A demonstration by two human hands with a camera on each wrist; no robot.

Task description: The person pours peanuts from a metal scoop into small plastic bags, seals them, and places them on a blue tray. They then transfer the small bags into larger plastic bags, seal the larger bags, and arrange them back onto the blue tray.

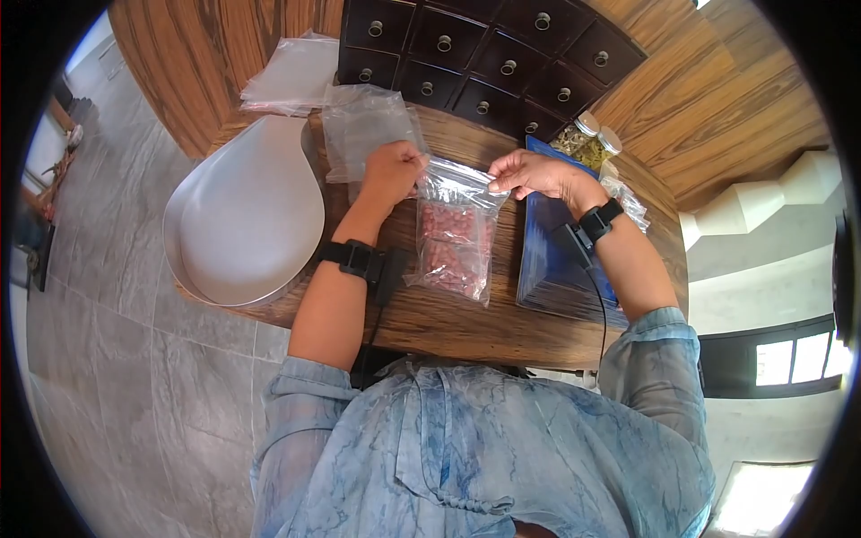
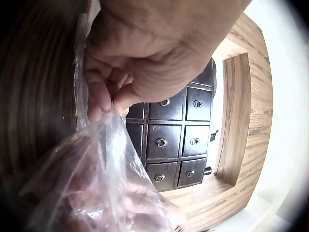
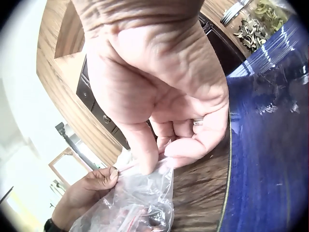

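Observation:
A clear zip bag with red pieces inside lies at the middle of the wooden table, its top edge raised between both hands. The left hand pinches the bag's upper left corner; in the left wrist view the thumb and fingers of this hand meet on the gathered plastic. At the upper right corner, the right hand pinches the edge. The right wrist view has this hand with thumb and index finger on the bag's rim, above the clear film.
A silver scoop-shaped tray stands at the left. Empty clear bags and a stack of bags lie behind it. A dark drawer cabinet is at the back. Blue packaging and jars are on the right.

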